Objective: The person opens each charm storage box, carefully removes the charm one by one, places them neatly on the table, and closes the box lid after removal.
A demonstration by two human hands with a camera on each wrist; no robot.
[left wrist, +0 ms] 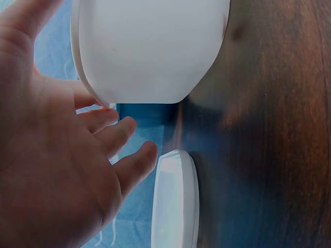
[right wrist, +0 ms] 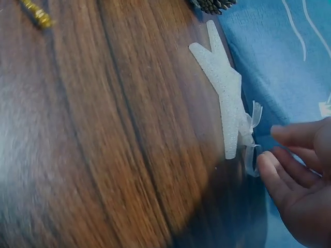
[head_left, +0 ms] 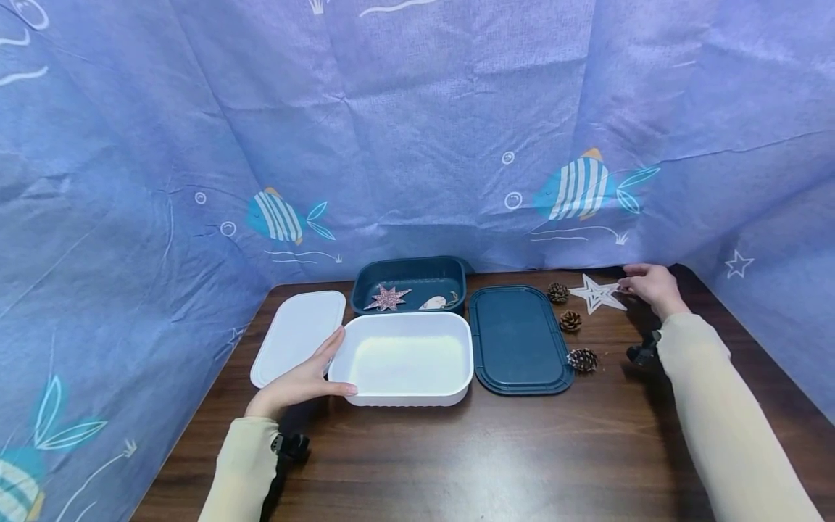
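My left hand (head_left: 303, 380) holds the left end of an open white plastic box (head_left: 404, 399), its thumb at the front rim and forefinger near the back corner. In the left wrist view the other fingers (left wrist: 135, 163) spread beside the box's end. My right hand (head_left: 654, 286) is at the back right by a white glittery star ornament (head_left: 596, 293). Seen from the right wrist, a sheer ribbon loop (right wrist: 252, 160) hangs off the star, right at the fingertips (right wrist: 265, 160), with thumb and forefinger apart.
Behind the white box stands a dark blue box (head_left: 411, 267) holding a pink glittery star (head_left: 388, 298) and a pale ornament (head_left: 433, 302). A white lid (head_left: 296, 337) lies left, a dark blue lid (head_left: 522, 341) right. Three pinecones (head_left: 583, 360) line that lid's right side. A fabric backdrop (head_left: 417, 145) rises behind.
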